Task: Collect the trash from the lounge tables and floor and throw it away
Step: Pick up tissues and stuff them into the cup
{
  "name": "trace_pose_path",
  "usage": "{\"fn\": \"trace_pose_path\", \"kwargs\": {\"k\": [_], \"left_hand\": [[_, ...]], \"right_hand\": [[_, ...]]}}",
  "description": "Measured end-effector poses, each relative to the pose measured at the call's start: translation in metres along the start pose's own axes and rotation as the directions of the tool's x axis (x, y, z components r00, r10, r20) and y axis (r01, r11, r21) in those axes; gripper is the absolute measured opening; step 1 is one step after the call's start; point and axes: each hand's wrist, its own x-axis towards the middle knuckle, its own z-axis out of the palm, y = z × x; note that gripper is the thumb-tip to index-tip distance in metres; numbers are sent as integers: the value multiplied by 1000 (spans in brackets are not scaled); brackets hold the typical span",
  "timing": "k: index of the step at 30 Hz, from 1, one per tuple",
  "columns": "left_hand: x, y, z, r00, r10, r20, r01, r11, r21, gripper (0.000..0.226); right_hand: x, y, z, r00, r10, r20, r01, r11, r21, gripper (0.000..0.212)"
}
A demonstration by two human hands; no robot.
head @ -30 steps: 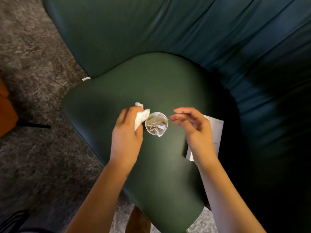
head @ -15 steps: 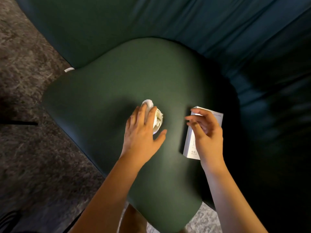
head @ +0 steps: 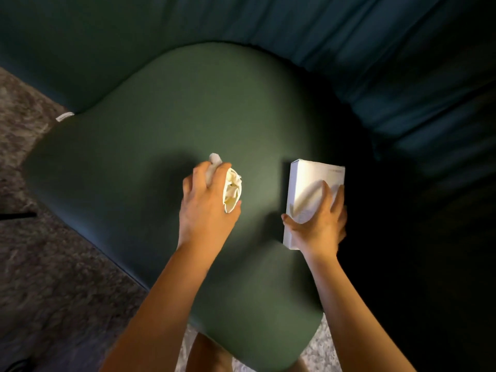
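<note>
My left hand (head: pixel 206 208) grips a small paper cup (head: pixel 233 193) stuffed with crumpled tissue, plus another wad of white tissue (head: pixel 214 163) under the fingers, just above the green seat. My right hand (head: pixel 319 224) holds a white cardboard box (head: pixel 308 183) by its near end, thumb on the left edge and fingers curled round the right side. The box lies at the seat's right edge, next to the dark gap beside the chair's arm.
The green cushioned seat (head: pixel 161 157) fills the middle, with the dark teal backrest (head: pixel 349 49) curving behind and to the right. Grey carpet (head: pixel 40 277) lies to the left. A small white scrap (head: pixel 64 116) shows at the seat's far left corner.
My left hand closed round the cup and tissue and tipped the cup on its side. My right hand moved right and took hold of the white box.
</note>
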Motion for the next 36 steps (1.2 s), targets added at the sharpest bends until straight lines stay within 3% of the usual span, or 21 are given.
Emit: {"fn": "trace_pose_path", "kwargs": {"k": [6, 12, 17, 25, 30, 36], "left_hand": [[5, 2, -2, 999, -4, -34, 3, 1000, -24, 61], [13, 27, -31, 995, 78, -66, -79, 997, -19, 59], [34, 87, -107, 980, 182, -85, -185, 982, -27, 62], [28, 222, -254, 907, 397, -137, -414, 900, -134, 54], [-1, 310, -302, 815, 553, -173, -578, 798, -173, 50], [-42, 417, -309, 710, 684, -168, -704, 691, -164, 49]], "right_hand": [[10, -1, 8, 989, 145, 27, -146, 988, 55, 111], [12, -23, -40, 998, 52, -34, -50, 997, 59, 110], [5, -64, -146, 974, -65, -217, 96, 986, 136, 103], [-44, -93, -340, 897, -114, -428, 234, 942, 240, 86], [-79, -61, -435, 872, -57, -487, 195, 951, 239, 85], [-99, 21, -521, 849, 52, -526, 134, 941, 310, 84]]}}
